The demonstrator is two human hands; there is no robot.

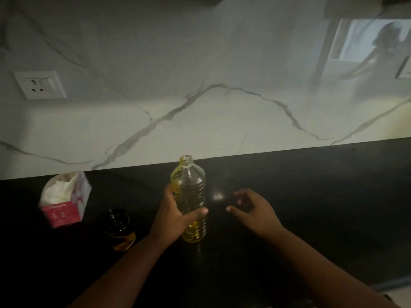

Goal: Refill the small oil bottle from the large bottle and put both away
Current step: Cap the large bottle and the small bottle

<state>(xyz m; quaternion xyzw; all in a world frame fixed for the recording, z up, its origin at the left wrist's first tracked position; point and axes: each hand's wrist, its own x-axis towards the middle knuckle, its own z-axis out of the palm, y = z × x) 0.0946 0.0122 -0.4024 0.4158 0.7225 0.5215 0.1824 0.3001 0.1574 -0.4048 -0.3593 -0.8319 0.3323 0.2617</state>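
On a black countertop (pixel 311 207) below a white marble-veined backsplash (pixel 200 96), a person's left hand (pixel 175 214) grips the middle of a clear plastic oil bottle (pixel 192 196), which stands upright and uncapped with yellow oil inside. The right hand (pixel 251 207) hovers just beside it, fingers loosely spread, holding nothing. A small dark bottle (pixel 119 227), its mouth open, stands to the left, near a pink tissue box (pixel 64 198). A wall socket (pixel 40 84) is set in the backsplash at far left.
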